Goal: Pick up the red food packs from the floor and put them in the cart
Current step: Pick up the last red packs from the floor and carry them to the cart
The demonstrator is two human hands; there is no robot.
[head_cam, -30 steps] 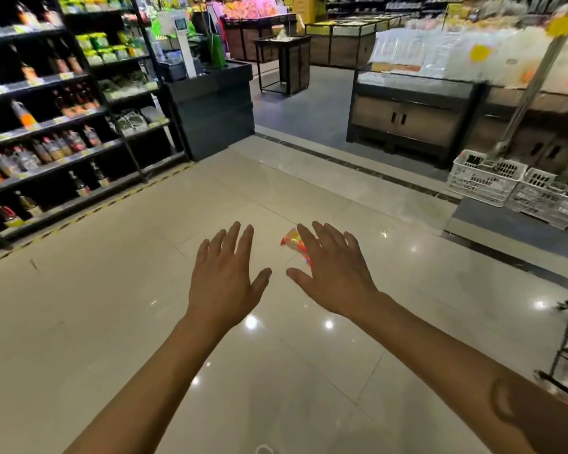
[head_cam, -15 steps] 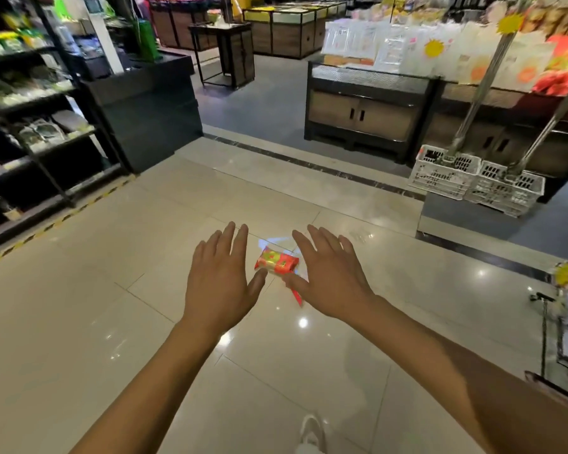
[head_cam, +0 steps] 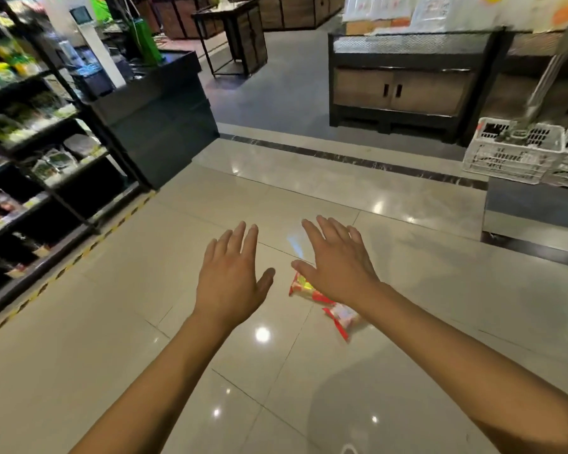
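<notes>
Both hands are extended palm-down above the floor (head_cam: 177, 290); the left hand (head_cam: 232, 276) and the right hand (head_cam: 338, 267) hold nothing; the fingers (head_cam: 248, 239) are straight and spread wide. Two red food packs (head_cam: 341, 317) lie on the tiles, close together; one is partly hidden beneath the right hand, the other shows beside the right wrist; whether they touch cannot be determined. The cart is not in view.

Hazards: polished tile and glossy wrapping may let a pack slide away under a flat press; gripping one pack may drag or flip the other; the unseen cart requires a turn while carrying.

Legible text: none; the pack print and the tags on the shelves (head_cam: 46, 158) are blurred.
</notes>
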